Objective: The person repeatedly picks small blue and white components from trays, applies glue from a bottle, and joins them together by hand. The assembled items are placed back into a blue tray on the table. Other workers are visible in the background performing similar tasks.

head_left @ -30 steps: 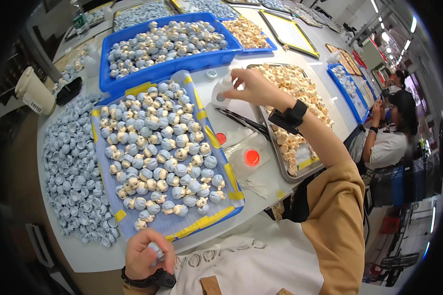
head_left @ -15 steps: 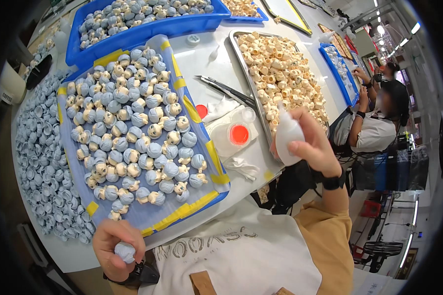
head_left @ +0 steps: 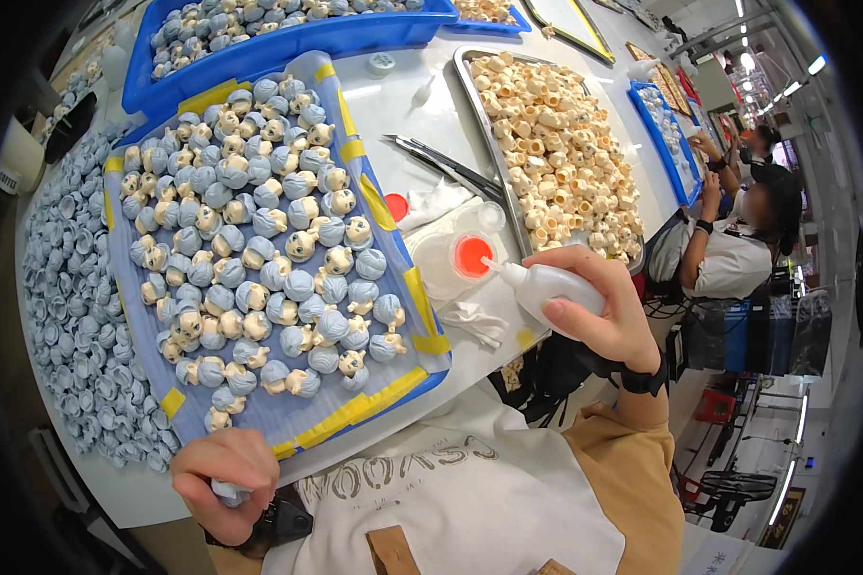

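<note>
**Bottle (head_left: 563, 292) held over near red pot (head_left: 472, 256)**

The right hand (head_left: 609, 311) grasped the white bottle, its thumb pressed on the near side and its other fingers wrapped around the far side. The bottle lay tipped almost level in that grasp, its thin nozzle pointing left, with the tip at the pot's edge — whether the two touched could not be told.

The left hand (head_left: 226, 479) was just off the near corner of the tray (head_left: 264, 422), its fingers curled closely around a blue piece (head_left: 230, 493). Only a small part of that piece showed between them.

The tray, lined in blue and edged with yellow tape, stood on the counter (head_left: 374, 107) and carried many small heads (head_left: 300, 246) with blue hair, turned every way. To its left spread a heap of blue shells (head_left: 77, 307); beyond it stood a blue bin (head_left: 297, 46) with more heads inside.

On the right, a metal tray (head_left: 490, 153) was piled with pale pieces (head_left: 551, 144). Between the two trays lay black tweezers (head_left: 441, 161), a red disc (head_left: 396, 206) and, nearer the person — just below the pot — a crumpled white glove (head_left: 479, 324). Farther right sat a co-worker (head_left: 733, 259), hands raised.
</note>
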Available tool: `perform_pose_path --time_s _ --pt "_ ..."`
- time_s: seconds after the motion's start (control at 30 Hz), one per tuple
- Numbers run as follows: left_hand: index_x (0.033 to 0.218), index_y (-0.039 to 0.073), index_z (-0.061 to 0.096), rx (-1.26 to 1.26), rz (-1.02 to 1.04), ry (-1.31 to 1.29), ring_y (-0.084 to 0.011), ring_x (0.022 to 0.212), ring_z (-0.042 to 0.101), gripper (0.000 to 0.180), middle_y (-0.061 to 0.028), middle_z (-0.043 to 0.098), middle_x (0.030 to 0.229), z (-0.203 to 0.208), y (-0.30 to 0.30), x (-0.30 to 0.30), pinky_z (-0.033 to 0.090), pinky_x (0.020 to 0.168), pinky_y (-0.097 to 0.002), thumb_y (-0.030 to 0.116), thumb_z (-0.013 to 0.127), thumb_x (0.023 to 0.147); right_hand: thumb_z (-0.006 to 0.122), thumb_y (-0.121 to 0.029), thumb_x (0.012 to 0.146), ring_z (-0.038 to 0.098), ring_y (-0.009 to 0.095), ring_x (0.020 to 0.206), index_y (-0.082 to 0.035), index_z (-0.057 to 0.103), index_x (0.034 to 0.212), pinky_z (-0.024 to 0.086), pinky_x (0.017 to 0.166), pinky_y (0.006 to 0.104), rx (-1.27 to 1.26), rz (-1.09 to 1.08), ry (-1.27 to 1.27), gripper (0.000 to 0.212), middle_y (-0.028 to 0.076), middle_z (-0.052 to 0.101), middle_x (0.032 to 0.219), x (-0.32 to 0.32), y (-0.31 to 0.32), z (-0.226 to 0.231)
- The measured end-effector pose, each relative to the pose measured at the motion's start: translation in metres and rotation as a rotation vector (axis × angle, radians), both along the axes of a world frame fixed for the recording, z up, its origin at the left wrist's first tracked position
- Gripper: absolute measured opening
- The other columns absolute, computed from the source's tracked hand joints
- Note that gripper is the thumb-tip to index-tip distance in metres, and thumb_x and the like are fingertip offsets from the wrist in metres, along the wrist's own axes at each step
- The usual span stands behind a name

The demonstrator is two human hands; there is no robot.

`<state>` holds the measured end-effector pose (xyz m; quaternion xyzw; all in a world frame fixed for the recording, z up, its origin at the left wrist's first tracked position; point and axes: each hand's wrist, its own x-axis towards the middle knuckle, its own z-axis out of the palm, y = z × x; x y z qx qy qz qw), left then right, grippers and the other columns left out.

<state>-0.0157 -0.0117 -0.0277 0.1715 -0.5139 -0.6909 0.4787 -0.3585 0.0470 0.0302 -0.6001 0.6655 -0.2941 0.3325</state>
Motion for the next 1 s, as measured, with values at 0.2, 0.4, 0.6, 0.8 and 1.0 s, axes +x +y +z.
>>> perform_pose_path --time_s 0.2,0.4,0.6,0.8,1.0 --pt "0.094 -0.003 0.051 0.25 0.093 -0.188 -0.0114 0.044 0.044 0.052 -0.0081 0.05 0.057 0.011 0.007 0.003 0.033 0.04 -0.0224 0.048 0.04 0.091 0.061 -0.017 0.076 0.063 0.017 0.072 0.001 0.057 0.102 0.048 0.063 0.0263 0.003 0.023 0.024 0.031 0.01 0.064 0.084 0.001 -0.003 0.003" --pt "0.093 -0.003 0.051 0.297 0.09 -0.295 -0.011 0.045 0.045 0.057 -0.0115 0.055 0.062 0.017 0.008 0.002 0.033 0.041 -0.0219 0.053 0.046 0.087 0.06 -0.018 0.077 0.062 0.017 0.07 0.0 0.057 0.102 0.048 0.062 0.0264 0.009 0.033 0.045 0.031 0.01 0.063 0.082 0.002 -0.004 0.004" --pt "0.088 -0.001 0.053 0.195 0.052 -0.267 -0.0093 0.046 0.045 0.055 -0.0082 0.052 0.062 0.013 0.005 0.005 0.033 0.041 -0.0213 0.054 0.05 0.085 0.06 -0.019 0.077 0.062 0.016 0.071 0.0 0.057 0.102 0.048 0.062 0.0262 0.015 0.03 0.038 0.031 0.01 0.063 0.083 0.003 -0.005 0.005" --pt "0.087 0.0 0.053 0.169 0.164 -0.242 -0.0076 0.048 0.044 0.054 -0.0073 0.045 0.074 0.006 0.004 0.001 0.031 0.041 -0.0194 0.053 0.054 0.083 0.061 -0.019 0.077 0.062 0.017 0.071 0.0 0.057 0.102 0.048 0.063 0.0263 -0.006 0.033 0.035 0.032 0.01 0.063 0.084 0.0 -0.002 0.0" --pt "0.09 -0.001 0.053 0.238 0.184 -0.259 -0.0078 0.049 0.044 0.054 -0.0089 0.045 0.079 0.008 0.005 0.002 0.032 0.041 -0.0198 0.051 0.061 0.079 0.061 -0.019 0.077 0.063 0.017 0.071 0.0 0.057 0.102 0.048 0.063 0.0264 0.004 0.031 0.046 0.032 0.01 0.063 0.084 0.001 -0.002 0.001"
